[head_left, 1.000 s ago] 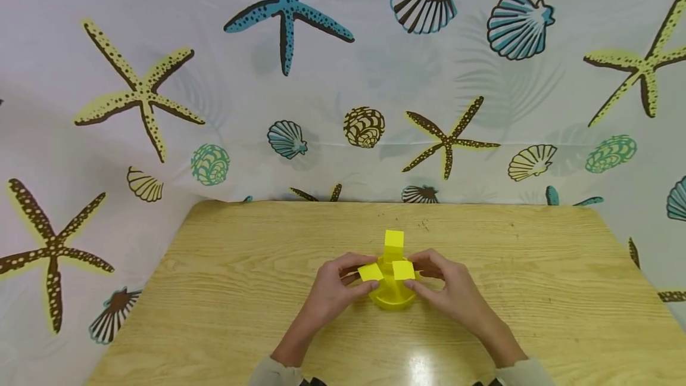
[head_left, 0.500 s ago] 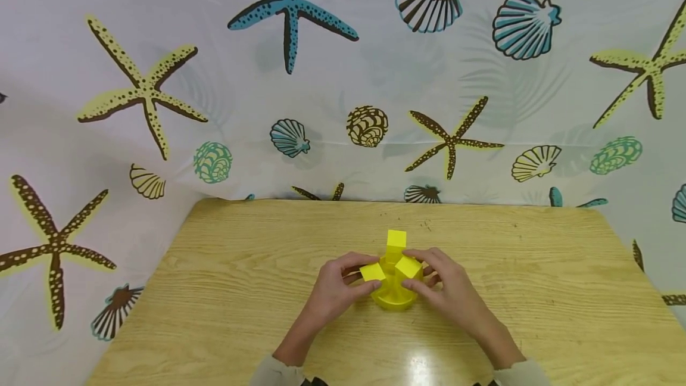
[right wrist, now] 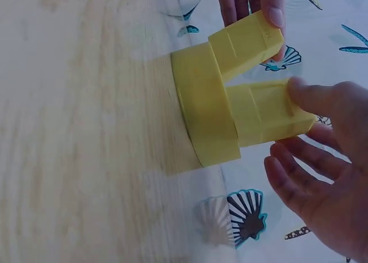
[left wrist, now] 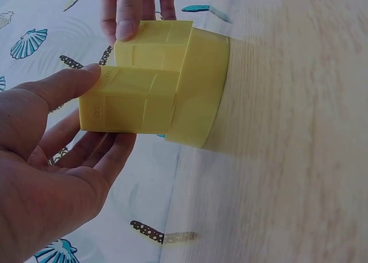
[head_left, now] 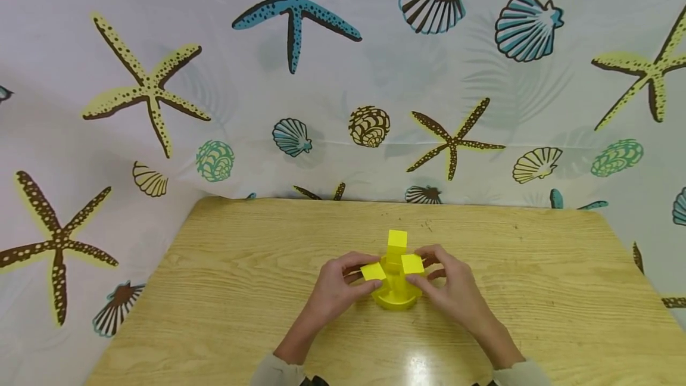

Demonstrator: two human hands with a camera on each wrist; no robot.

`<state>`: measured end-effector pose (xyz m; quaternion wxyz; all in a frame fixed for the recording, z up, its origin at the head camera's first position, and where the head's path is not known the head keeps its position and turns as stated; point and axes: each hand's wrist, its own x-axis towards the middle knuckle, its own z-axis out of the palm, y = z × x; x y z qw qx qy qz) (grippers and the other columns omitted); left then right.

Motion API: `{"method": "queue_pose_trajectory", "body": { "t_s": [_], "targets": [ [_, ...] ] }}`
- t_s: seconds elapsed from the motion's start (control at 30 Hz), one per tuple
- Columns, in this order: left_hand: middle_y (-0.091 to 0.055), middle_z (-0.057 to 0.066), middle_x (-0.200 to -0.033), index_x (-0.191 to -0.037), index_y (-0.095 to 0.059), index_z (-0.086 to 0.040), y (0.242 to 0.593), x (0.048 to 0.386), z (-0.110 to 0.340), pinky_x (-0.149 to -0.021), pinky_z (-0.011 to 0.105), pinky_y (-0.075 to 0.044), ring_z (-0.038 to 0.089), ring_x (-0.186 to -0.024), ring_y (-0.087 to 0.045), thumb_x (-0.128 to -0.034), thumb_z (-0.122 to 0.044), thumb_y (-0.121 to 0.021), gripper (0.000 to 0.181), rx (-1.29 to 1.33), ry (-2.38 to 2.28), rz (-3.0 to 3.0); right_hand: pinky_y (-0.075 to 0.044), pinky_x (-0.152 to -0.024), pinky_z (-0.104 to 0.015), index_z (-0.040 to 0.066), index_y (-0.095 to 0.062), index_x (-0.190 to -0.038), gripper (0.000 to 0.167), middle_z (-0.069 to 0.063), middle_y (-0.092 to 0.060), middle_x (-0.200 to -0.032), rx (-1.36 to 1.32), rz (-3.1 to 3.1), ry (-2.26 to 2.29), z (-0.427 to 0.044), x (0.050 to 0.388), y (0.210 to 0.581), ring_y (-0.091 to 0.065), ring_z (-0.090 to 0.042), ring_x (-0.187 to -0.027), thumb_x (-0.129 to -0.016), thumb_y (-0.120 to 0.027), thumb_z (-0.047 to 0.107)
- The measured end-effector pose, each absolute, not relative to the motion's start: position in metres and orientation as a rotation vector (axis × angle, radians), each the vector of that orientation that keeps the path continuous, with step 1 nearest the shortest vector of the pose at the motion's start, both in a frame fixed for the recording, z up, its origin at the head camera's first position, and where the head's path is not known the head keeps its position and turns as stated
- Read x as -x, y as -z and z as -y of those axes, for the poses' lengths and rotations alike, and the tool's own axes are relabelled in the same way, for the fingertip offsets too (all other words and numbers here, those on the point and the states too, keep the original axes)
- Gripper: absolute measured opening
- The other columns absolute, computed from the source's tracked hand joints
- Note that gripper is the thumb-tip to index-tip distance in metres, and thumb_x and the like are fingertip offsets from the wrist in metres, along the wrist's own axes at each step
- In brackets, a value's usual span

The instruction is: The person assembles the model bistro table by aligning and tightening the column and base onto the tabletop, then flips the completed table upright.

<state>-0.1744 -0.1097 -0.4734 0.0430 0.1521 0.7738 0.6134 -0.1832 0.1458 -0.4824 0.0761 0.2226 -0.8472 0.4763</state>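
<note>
A round yellow base sits on the wooden table, with three yellow square-topped blocks rising from it. My left hand pinches the left block between thumb and fingers. The right block is pinched the same way by my right hand. Behind these two, the rear block stands upright, untouched. In the left wrist view, the left block shows faint raised marks on its side. The right wrist view shows the right block against the base; the blocks' lower ends are hidden inside.
The light wooden table extends around the base on every side. A white cloth printed with starfish and shells hangs behind the table and along its sides.
The right block has turned in my right hand and shifted slightly right, the fingers changing their hold. My left hand keeps its pinch. The head view has drifted slightly.
</note>
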Motion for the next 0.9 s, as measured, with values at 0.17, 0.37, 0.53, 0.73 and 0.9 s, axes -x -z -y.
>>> {"method": "queue_pose_trajectory", "body": {
  "t_s": [0.17,0.37,0.53,0.73,0.9],
  "targets": [
    [-0.067,0.011,-0.127,-0.128,-0.069,0.0,0.473,0.174,0.11,-0.102,0.039,-0.054,0.031,-0.122,-0.062,-0.0913,-0.009,-0.079,0.039,-0.459,-1.87,-2.366,-0.062,-0.085,-0.035,0.01,-0.064,-0.122,0.036,-0.008,-0.071,-0.119,-0.6,2.511,-1.518,-0.15,0.182,0.481,-0.072,-0.023,-0.102,-0.09,-0.081,0.012],
    [-0.066,0.012,-0.128,-0.128,-0.069,0.001,0.472,0.175,0.11,-0.101,0.039,-0.054,0.032,-0.122,-0.062,-0.0914,-0.009,-0.079,0.039,-0.479,-1.872,-2.366,-0.062,-0.072,-0.027,0.012,-0.066,-0.128,0.04,-0.008,-0.069,-0.121,-0.639,2.556,-1.41,-0.155,0.181,0.479,-0.071,-0.015,-0.087,-0.092,-0.081,0.022],
    [-0.067,0.011,-0.128,-0.128,-0.069,0.001,0.471,0.175,0.109,-0.101,0.038,-0.054,0.031,-0.122,-0.062,-0.0908,-0.008,-0.079,0.04,-0.466,-1.869,-2.361,-0.062,-0.072,-0.027,0.012,-0.068,-0.129,0.042,-0.005,-0.07,-0.126,-0.68,2.595,-1.399,-0.162,0.18,0.475,-0.071,-0.016,-0.088,-0.09,-0.082,0.019],
    [-0.067,0.011,-0.128,-0.127,-0.069,0.0,0.472,0.176,0.108,-0.101,0.036,-0.054,0.03,-0.122,-0.062,-0.09,-0.007,-0.08,0.04,-0.455,-1.855,-2.384,-0.064,-0.075,-0.033,0.012,-0.068,-0.126,0.043,-0.004,-0.071,-0.12,-0.674,2.567,-1.392,-0.167,0.18,0.475,-0.068,-0.019,-0.093,-0.086,-0.085,0.013],
    [-0.067,0.011,-0.127,-0.127,-0.07,0.0,0.472,0.176,0.108,-0.101,0.034,-0.054,0.03,-0.122,-0.062,-0.0891,-0.006,-0.081,0.04,-0.442,-1.869,-2.38,-0.064,-0.079,-0.04,0.012,-0.07,-0.115,0.037,0.001,-0.071,-0.111,-0.69,2.514,-1.392,-0.165,0.179,0.479,-0.066,-0.018,-0.095,-0.083,-0.088,0.014]
  ]
}}
